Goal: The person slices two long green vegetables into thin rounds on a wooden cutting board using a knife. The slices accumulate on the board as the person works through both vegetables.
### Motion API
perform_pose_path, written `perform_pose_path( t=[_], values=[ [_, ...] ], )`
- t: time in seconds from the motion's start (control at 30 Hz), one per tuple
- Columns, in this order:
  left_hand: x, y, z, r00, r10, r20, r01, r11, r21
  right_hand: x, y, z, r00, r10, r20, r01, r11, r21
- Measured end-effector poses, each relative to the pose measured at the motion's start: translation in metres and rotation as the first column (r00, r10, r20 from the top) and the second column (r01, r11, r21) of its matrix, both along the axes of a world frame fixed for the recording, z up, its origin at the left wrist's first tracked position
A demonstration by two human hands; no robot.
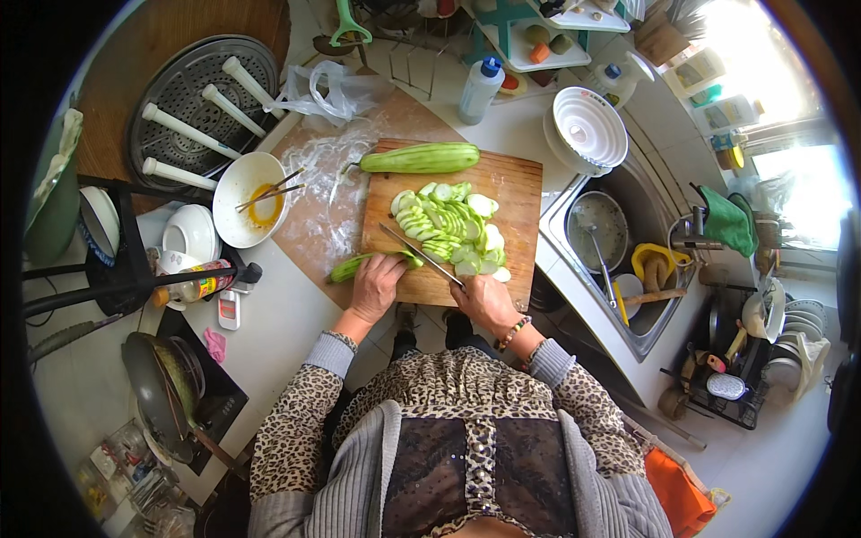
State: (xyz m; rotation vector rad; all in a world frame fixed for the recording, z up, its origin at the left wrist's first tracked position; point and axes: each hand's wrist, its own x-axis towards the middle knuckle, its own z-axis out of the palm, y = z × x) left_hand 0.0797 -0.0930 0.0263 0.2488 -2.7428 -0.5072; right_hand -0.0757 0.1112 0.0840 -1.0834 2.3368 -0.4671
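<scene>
My left hand (377, 286) presses a partly cut green zucchini (344, 269) against the near left edge of the wooden cutting board (523, 208). In my right hand (488, 301) is the handle of a kitchen knife (425, 256). Its blade points up and left, just right of the zucchini's cut end. Thin pale-green zucchini slices (444, 222) lie overlapping in a heap beyond and to the right of the blade. An uncut zucchini (420, 159) rests along the board's far edge, its stem overhanging on the left. My left fingers partly cover the piece they hold.
Left of the board, a white bowl (232, 225) holds yellow liquid and chopsticks (272, 197). Flour dusts the brown mat (319, 222). A capped plastic bottle (481, 91) and stacked white colanders (586, 131) stand behind. The sink (649, 333) at right contains a pot (597, 232).
</scene>
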Motion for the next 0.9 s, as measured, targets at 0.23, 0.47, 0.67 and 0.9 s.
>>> perform_pose_path(
  t=[0.23,0.47,0.67,0.9],
  values=[
    [0.004,0.000,-0.002,1.000,-0.018,-0.025,0.018,1.000,0.010,0.019,-0.020,-0.021,0.999,-0.010,-0.048,0.010,1.000,-0.003],
    [-0.001,-0.004,0.000,0.997,-0.014,-0.078,0.019,0.997,0.074,0.012,-0.027,-0.026,0.992,-0.111,0.055,0.114,0.992,-0.053],
    [0.008,-0.005,-0.014,0.998,0.001,-0.070,0.002,0.999,0.043,0.027,-0.018,0.018,1.000,-0.011,0.000,0.011,0.998,0.065],
    [0.010,-0.007,-0.006,0.997,-0.044,-0.060,0.048,0.997,0.060,0.040,-0.040,-0.032,0.992,-0.123,0.005,0.123,0.988,-0.091]
  ],
)
